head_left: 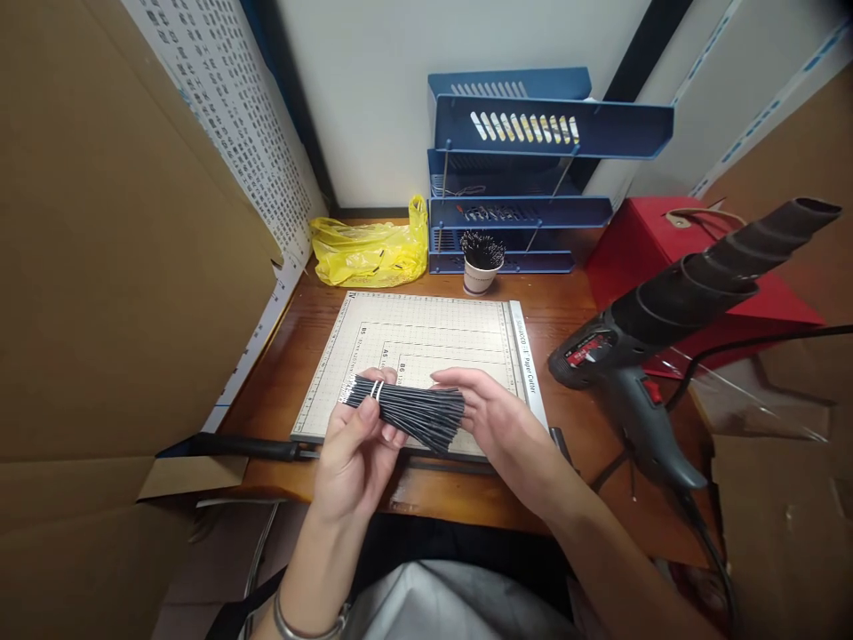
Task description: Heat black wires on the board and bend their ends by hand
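A bundle of thin black sticks or tubes (423,414), with white banding near its left end, lies level above the paper cutter (459,333). My left hand (356,453) is closed around the banded end, thumb on top. The loose right end fans out toward my right hand (499,427), whose fingers are extended and slightly curved beside the tips. Whether those fingers touch the bundle's end, I cannot tell. Farther back, a paper cup (481,280) holds many similar thin black pieces standing upright.
A blue tiered tray rack (553,124) stands at the back, beside a yellow plastic bag (370,252). On the right are a heat gun (640,347) with a cord and a red box (666,240). The cutter's black handle (246,447) sticks out left, near cardboard (133,222).
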Available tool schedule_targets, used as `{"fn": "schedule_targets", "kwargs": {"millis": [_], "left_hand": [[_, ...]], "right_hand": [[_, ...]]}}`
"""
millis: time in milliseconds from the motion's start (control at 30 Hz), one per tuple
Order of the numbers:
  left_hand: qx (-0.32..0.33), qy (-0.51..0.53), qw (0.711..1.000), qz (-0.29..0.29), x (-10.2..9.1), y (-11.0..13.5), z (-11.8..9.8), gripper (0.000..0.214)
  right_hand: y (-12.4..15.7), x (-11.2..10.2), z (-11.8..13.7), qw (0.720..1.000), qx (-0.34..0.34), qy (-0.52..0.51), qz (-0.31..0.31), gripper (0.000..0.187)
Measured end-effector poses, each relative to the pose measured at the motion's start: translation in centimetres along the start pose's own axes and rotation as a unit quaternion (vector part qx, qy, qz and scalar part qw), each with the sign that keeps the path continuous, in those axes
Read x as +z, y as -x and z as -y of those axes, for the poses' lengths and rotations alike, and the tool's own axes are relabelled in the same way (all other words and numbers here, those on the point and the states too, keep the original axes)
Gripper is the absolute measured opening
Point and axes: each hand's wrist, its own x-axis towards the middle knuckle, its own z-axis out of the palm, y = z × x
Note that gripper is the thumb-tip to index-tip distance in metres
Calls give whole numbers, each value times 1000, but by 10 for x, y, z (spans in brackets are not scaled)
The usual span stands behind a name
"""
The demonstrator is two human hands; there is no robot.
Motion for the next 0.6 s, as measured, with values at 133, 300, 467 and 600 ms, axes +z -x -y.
{"fn": "schedule_targets", "kwargs": {"millis": [133,300,467,600], "left_hand": [[53,-9,998,-19,3,5,6,29],[72,-9,997,-37,14,14,24,24],[26,-24,999,-40,14,26,37,22],[-4,-113,993,-32,-4,34,40,32]], "right_hand": [[4,5,-11,1000,3,-10,-3,57],[0,32,-29,992,-55,-95,-63,35],[-11,34,-24,983,-73,-105,-130,33],[-12,28,-13,990,-42,-53,-127,27]]}}
